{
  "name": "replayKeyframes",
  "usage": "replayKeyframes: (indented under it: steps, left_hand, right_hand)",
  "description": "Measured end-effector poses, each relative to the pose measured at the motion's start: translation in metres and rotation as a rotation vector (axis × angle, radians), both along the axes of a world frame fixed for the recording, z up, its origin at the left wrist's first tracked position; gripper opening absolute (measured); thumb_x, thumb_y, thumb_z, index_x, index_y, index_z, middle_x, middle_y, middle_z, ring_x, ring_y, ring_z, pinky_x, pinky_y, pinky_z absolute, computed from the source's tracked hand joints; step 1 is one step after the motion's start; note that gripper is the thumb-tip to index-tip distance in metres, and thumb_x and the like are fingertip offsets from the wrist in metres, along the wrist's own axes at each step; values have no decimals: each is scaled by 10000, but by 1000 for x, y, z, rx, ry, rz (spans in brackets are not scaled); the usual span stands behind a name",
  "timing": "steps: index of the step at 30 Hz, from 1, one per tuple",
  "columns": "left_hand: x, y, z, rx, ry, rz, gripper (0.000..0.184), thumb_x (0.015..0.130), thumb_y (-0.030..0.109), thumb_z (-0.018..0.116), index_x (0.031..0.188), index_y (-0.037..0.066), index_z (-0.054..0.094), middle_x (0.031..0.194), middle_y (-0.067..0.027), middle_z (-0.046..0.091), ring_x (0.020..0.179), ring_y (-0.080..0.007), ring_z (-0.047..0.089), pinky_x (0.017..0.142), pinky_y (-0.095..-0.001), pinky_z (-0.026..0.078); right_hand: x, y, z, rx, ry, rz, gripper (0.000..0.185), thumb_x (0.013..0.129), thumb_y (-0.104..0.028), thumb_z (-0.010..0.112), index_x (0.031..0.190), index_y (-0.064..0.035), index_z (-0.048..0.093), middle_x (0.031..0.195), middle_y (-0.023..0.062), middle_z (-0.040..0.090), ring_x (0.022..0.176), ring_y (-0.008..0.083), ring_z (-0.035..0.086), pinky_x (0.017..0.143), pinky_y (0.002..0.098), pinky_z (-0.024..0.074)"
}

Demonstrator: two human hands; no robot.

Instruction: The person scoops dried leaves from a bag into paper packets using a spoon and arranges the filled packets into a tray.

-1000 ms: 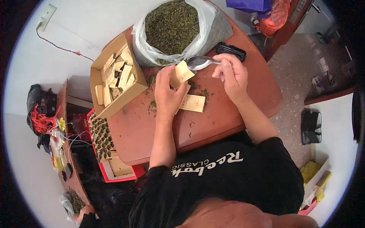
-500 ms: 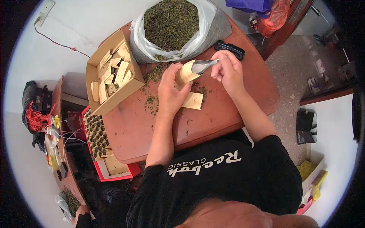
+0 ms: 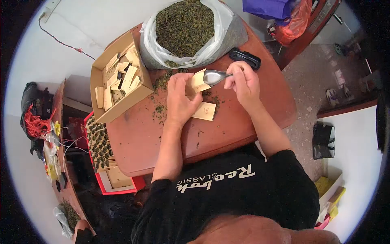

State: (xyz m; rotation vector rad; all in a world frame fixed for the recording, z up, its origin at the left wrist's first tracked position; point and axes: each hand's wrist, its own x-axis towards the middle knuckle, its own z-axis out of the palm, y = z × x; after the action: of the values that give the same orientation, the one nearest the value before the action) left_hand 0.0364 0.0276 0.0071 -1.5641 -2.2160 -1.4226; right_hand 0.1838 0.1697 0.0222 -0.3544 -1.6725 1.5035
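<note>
My left hand grips a small tan paper packet, its open end turned to the right. My right hand pinches the handle of a metal spoon, and the bowl is at the packet's mouth. Under my left fingers another tan paper piece lies on the red-brown table. Dried green leaf crumbs are scattered around both. Beyond my hands stands a clear plastic bag full of dried leaves.
A cardboard box of tan packets is at the table's left. Below it, a red box holds rows of filled packets. A black case lies beside the bag. Another person's hand shows at the lower left by more leaves.
The spoon has gone from above the packet into its mouth, and its bowl now sits at the opening. The packet has tipped toward the right. The view has shifted slightly.
</note>
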Motion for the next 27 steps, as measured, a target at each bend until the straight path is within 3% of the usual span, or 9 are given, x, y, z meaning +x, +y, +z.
replayKeyframes:
  steps: [2, 5, 8, 11, 14, 17, 20, 23, 27]
  left_hand:
    - [1, -1, 0, -18, 53, 27, 483, 672, 1, 689, 1137, 48, 567, 1128, -137, 540, 1087, -324, 523, 946, -406, 453]
    - [-1, -1, -1, -15, 81, 48, 474, 666, 23, 692, 1125, 52, 574, 1125, -144, 554, 1077, -341, 523, 935, -413, 446]
    - [2, 0, 2, 9, 89, 58, 438, 676, 1, 687, 1100, 34, 580, 1093, -136, 564, 1046, -317, 548, 915, -388, 453]
    - [1, -1, 0, 30, 66, 47, 427, 682, 5, 690, 1095, 35, 586, 1094, -133, 571, 1031, -314, 561, 899, -379, 465]
    - [1, 1, 0, 63, 6, 45, 423, 689, 14, 702, 1095, 35, 587, 1090, -130, 576, 1028, -304, 569, 896, -370, 469]
    - [-5, -2, 2, 108, -74, 40, 425, 690, 24, 717, 1095, 32, 585, 1090, -126, 578, 1034, -289, 572, 907, -363, 466]
    - [-10, -5, 4, 143, -121, 50, 440, 685, 31, 721, 1102, 36, 579, 1086, -123, 571, 1029, -285, 569, 907, -360, 463]
    - [-12, -7, 5, 156, -198, 59, 448, 683, 37, 719, 1107, 44, 574, 1081, -121, 563, 1028, -288, 563, 903, -361, 461]
    - [-17, -10, 3, 173, -201, 101, 429, 690, 42, 727, 1095, 43, 586, 1075, -110, 572, 1038, -270, 567, 919, -350, 457]
  right_hand:
    - [2, -3, 4, 135, -35, -16, 242, 1020, -188, 452, 909, -5, 566, 629, -1, 577, 626, 64, 605, 559, 210, 470]
    - [-1, -4, 3, 74, -58, 26, 243, 1017, -200, 458, 898, -15, 560, 626, 1, 576, 599, 63, 585, 538, 211, 454]
    - [-10, 1, 5, -218, -59, 130, 243, 1015, -211, 466, 882, -29, 558, 621, 4, 576, 577, 60, 563, 523, 211, 437]
    - [-17, 5, 5, -324, -67, 196, 244, 1030, -253, 446, 905, -60, 528, 594, 3, 561, 499, 38, 467, 480, 181, 356]
    - [-22, 7, 11, -206, -85, 185, 232, 1007, -208, 486, 887, -29, 573, 624, 20, 589, 578, 62, 563, 526, 229, 442]
    - [-23, -5, 38, 307, -150, 95, 214, 995, -189, 510, 931, -5, 599, 659, 61, 617, 586, 108, 603, 560, 256, 475]
    - [-26, -8, 54, 655, -133, 49, 205, 1000, -159, 500, 972, -6, 633, 676, 38, 617, 621, 95, 603, 570, 236, 464]
    - [-32, -6, 60, 824, -131, 109, 187, 989, -137, 509, 1012, -13, 646, 680, 52, 620, 623, 110, 608, 582, 239, 468]
    - [-37, -3, 69, 653, -169, 136, 193, 988, -185, 530, 1015, -35, 647, 720, 81, 649, 615, 153, 634, 601, 274, 504]
